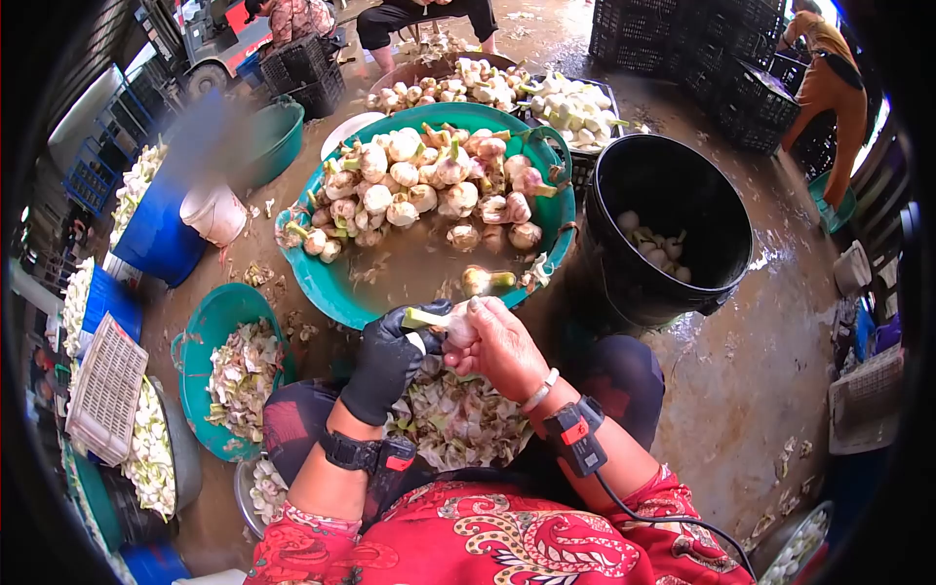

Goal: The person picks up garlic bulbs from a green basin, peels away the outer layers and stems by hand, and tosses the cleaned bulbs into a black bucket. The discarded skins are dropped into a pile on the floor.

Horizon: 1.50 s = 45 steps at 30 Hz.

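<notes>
A garlic bulb with a pale green stem is held between both hands, just in front of a green tub. My left hand, in a black glove, is closed around the stem side. My bare right hand grips the bulb from the right, fingers bent and thumb on top. The green tub holds a heap of unpeeled garlic bulbs and brownish water. One loose bulb floats close to my hands. Papery garlic skins lie in a heap below my forearms.
To the right stands a black bucket with several white bulbs at the bottom. A green basin of peelings sits on the left. Crates are stacked behind, near a person in orange. Another person sits opposite.
</notes>
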Each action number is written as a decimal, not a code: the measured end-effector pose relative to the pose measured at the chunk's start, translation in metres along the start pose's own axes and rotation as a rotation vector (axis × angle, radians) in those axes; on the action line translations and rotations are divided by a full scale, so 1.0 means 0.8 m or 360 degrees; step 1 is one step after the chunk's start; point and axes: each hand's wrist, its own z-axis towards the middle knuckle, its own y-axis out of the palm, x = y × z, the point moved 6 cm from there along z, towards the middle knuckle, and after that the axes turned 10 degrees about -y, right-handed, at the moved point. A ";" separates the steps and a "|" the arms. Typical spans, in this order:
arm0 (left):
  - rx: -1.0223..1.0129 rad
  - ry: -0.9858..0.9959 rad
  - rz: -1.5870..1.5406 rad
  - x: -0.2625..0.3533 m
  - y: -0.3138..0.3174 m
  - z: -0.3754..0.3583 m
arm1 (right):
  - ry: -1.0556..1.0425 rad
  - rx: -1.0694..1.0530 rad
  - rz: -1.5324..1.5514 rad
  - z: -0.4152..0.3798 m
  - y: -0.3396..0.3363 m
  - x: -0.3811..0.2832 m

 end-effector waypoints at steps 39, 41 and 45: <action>0.0118 -0.0117 -0.0365 0.001 -0.053 0.002 | -0.1365 -0.0794 -0.1557 -0.029 0.046 -0.050; 0.0258 0.0080 0.0074 0.009 -0.065 0.002 | -0.0689 -0.1183 -0.1741 -0.036 0.046 0.000; 0.0223 -0.0041 -0.0367 0.012 -0.048 -0.002 | -0.0785 -0.0818 -0.1834 -0.018 0.017 0.008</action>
